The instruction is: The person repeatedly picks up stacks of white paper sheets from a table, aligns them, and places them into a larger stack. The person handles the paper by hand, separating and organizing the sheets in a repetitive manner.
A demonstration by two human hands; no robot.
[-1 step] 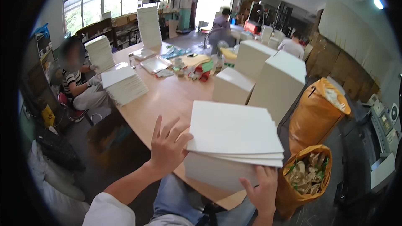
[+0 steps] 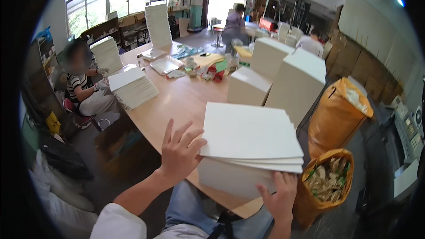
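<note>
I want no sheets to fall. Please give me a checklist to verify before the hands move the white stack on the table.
1. Left hand flat against stack side: ok.
2. Right hand grips near edge of white stack: ok.
3. Top sheets aligned: not ok, they fan out.
4. Stack fully on wooden table: not ok, it overhangs the near edge.
5. Tall white stacks behind stand apart: ok.
6. Grip firmness: cannot tell.

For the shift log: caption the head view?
Left hand and right hand steady a white sheet stack at the wooden table.
</note>
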